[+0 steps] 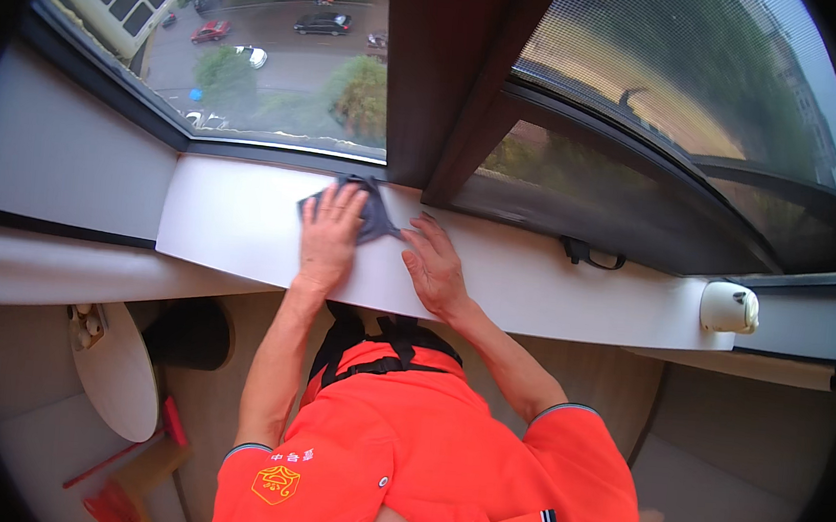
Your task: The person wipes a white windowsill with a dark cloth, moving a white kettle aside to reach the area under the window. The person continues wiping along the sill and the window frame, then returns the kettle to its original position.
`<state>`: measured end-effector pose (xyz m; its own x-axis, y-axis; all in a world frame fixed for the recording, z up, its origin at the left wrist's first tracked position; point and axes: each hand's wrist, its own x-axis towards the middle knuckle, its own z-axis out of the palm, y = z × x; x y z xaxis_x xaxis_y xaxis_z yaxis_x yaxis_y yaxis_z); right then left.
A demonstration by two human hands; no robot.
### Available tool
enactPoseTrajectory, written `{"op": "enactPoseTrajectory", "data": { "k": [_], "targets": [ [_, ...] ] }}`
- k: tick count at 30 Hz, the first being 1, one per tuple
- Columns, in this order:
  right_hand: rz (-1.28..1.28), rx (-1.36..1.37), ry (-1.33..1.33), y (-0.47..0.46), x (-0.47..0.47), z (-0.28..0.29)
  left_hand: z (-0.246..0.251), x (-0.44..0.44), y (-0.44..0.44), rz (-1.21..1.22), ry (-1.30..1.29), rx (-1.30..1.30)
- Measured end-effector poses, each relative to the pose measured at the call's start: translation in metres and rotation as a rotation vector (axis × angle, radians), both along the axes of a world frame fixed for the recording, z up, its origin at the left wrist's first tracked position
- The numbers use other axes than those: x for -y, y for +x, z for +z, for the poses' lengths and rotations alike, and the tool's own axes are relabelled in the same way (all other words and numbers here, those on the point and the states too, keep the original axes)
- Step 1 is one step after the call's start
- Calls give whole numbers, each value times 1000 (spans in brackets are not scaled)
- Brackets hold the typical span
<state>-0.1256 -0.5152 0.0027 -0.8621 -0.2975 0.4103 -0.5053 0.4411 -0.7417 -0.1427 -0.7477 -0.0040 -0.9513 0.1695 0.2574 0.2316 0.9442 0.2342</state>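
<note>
My left hand (330, 236) presses down on a dark grey cloth (376, 213) with its fingers over the fabric. The cloth lies bunched on the white windowsill (238, 210), close to the lower window frame. To the right of it is my right hand (434, 266), fingers apart above the sill and nothing in the palm. One corner of the cloth reaches my right fingertips; whether they touch it I cannot tell. Part of the cloth is hidden under my left hand, which is slightly blurred.
A white electric kettle (727, 307) stands at the sill's right end. A black window handle (595, 255) juts out from the dark frame (438, 101). Below the sill on the left are a round tabletop (118, 373) and a dark round object (191, 333). A street shows through the glass.
</note>
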Motion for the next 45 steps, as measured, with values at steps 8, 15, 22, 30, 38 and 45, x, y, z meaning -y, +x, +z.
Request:
{"op": "enactPoseTrajectory", "data": {
  "k": [8, 15, 22, 30, 38, 45],
  "targets": [
    [15, -48, 49, -7, 5, 4, -8, 46, 22, 297, -17, -1],
    [18, -41, 86, -9, 5, 3, -5, -22, 56, 65, 27, -8],
    [39, -24, 164, -6, 4, 2, -4, -3, 2, 88, 80, -26],
    [45, 16, 247, -7, 8, 5, 6, 39, 59, 331, 88, 21],
    [160, 4, 60, -45, 80, -3, 1, 20, 49, 184, 92, -15],
    [145, 7, 81, -56, 102, -3, 0, 123, 19, 553, 33, 33]
  ]
}}
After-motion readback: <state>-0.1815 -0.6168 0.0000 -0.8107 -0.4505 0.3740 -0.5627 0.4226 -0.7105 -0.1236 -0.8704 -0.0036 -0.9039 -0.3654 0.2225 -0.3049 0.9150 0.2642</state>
